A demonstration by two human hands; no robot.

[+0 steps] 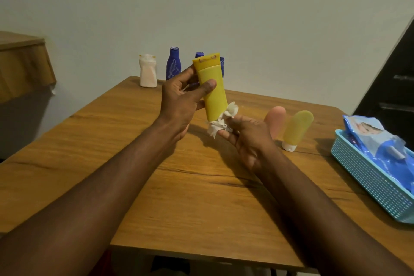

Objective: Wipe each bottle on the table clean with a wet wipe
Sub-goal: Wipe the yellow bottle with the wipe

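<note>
Head view, left hand (pixel 179 101) grips tube (pixel 212 87), right hand (pixel 248 139) holds wipe (pixel 220 124), above table (pixel 179 197)

Two arms of one person, seen from the wearer's own eye level. The left forearm (pixel 100 186) and right forearm (pixel 313 197) are uncovered along their whole visible length, down to the picture's lower edge. Both look long and lean, and the wide lens makes them broaden toward the bottom. The left hand (pixel 179 101) and right hand (pixel 248 139) are bare. A sliver of red fabric (pixel 107 260) shows low between the arms; whether it is clothing cannot be told.
</note>
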